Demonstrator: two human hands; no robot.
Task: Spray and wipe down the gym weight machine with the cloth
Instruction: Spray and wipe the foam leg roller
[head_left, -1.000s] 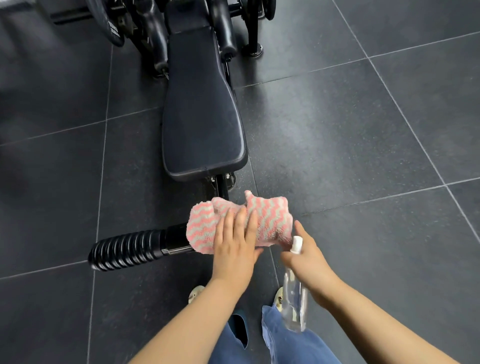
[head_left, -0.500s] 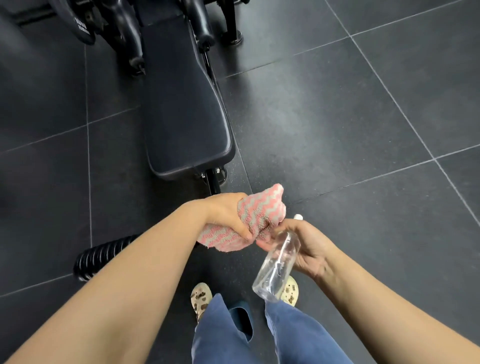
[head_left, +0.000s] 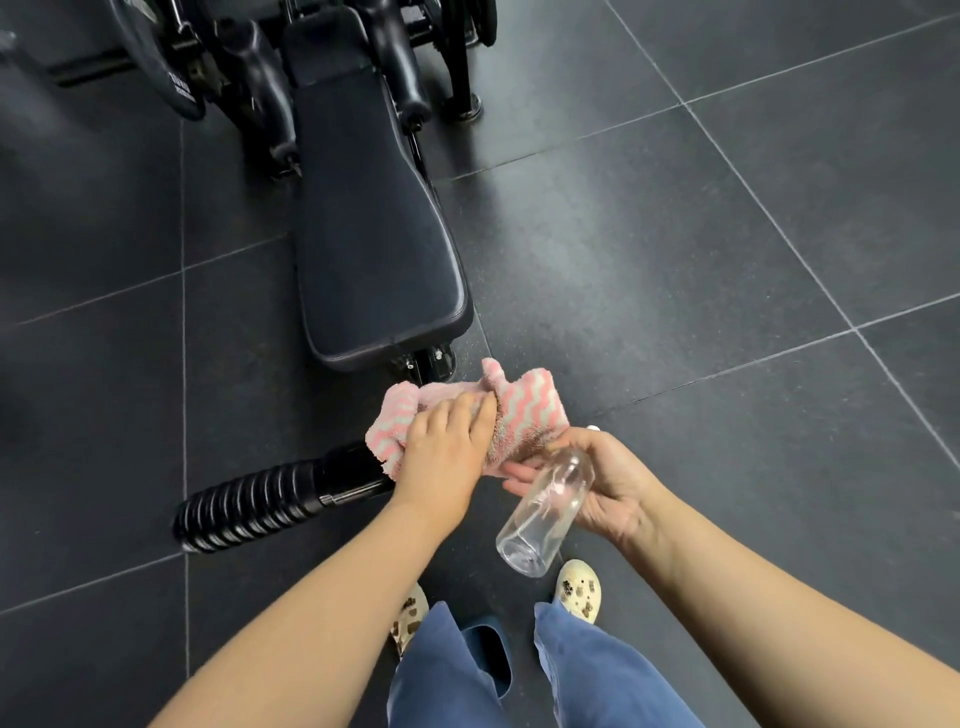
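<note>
The pink and white zigzag cloth (head_left: 524, 410) is draped over the black foot bar just below the end of the weight machine's padded bench (head_left: 374, 234). My left hand (head_left: 447, 457) lies on top of the cloth, its fingers curled into a fold and gripping it against the bar. To the right, my right hand (head_left: 613, 483) is palm up and holds the clear spray bottle (head_left: 545, 514), which tilts with its base toward me. That hand's fingertips touch the cloth's lower edge. The ribbed black grip (head_left: 249, 504) of the bar sticks out to the left.
The machine's black arms and a weight plate (head_left: 176, 62) crowd the top left. Dark floor tiles (head_left: 727, 234) spread to the right and left of the bench. My feet in patterned clogs (head_left: 576, 587) and blue trousers stand just below the hands.
My left hand has turned from a sideways grip to lying on top of the cloth, spreading it over the bar. The bottle stays tilted in my right hand.
</note>
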